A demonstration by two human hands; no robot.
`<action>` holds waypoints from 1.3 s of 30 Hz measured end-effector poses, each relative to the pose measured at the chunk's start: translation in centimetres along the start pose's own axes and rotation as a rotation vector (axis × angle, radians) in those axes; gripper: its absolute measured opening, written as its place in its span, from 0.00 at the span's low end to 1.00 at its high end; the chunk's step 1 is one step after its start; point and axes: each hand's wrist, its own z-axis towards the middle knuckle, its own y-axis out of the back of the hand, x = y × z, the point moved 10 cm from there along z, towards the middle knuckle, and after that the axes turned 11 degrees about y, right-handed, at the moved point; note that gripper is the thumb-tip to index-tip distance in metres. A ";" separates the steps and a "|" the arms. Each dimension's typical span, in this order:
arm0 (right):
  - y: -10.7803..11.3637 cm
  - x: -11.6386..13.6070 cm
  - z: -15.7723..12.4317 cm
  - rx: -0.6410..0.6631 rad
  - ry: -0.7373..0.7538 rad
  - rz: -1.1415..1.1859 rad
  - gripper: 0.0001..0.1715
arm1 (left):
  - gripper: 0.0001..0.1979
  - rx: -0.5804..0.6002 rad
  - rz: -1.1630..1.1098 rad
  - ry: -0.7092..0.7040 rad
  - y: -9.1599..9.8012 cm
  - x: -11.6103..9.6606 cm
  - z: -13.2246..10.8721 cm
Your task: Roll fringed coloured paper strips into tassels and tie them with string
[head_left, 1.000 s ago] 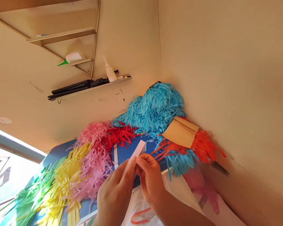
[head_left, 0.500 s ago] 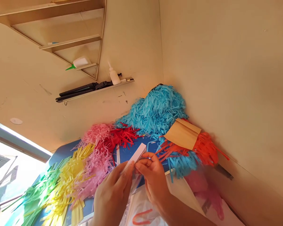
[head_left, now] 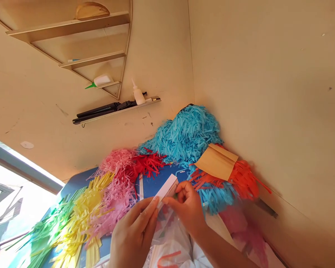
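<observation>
Both hands close together over near side of table (head_left: 152, 189), centre. Left hand (head_left: 134, 229) clamped on a narrow white piece (head_left: 167, 188), looks like folded paper or card; thumb on top, rest of grip hidden. Right hand (head_left: 186, 208) at its right side, fingers curled, thumb at the edge; cannot tell if it pinches the piece or something beside it. White piece slants, far end pointing right, held above the table's blue top.

Shredded paper around. Far: big blue pile (head_left: 188, 130) against the wall corner. Just left of it, red strips (head_left: 149, 164), then pink strips (head_left: 118, 160), with mauve strips (head_left: 115, 208) nearer. Further left, yellow strips (head_left: 83, 208), then green strips (head_left: 48, 223) at far left. Right of the hands, orange strips (head_left: 243, 180) with a tan sheet (head_left: 216, 162) lying partly over them.

Near, under the hands: pale plastic or cloth (head_left: 181, 236), unclear which, with an orange strip (head_left: 169, 256) showing.

Left wall: ledge with a white bottle (head_left: 139, 96) upright beside a black tool (head_left: 100, 110); green-tipped bottle (head_left: 102, 80) lying tilted on the shelf above.
</observation>
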 end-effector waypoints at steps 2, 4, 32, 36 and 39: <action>1.8 0.1 0.9 -0.027 0.091 -0.098 0.30 | 0.12 0.036 -0.047 0.025 -0.2 0.3 -0.2; 1.4 -0.5 1.3 0.146 0.082 -0.069 0.33 | 0.12 0.089 -0.109 0.050 -0.7 0.8 -0.6; 2.3 -3.2 0.1 0.376 -0.030 -0.348 0.31 | 0.42 0.328 -0.746 0.770 -6.8 11.7 -14.4; -2.4 -5.3 -2.2 0.486 -0.052 -0.226 0.37 | 0.35 0.110 -1.097 0.933 -7.0 11.4 -16.5; -4.0 -6.3 -3.0 0.578 0.035 -0.073 0.38 | 0.36 -0.376 -0.913 1.325 0.0 18.6 -23.6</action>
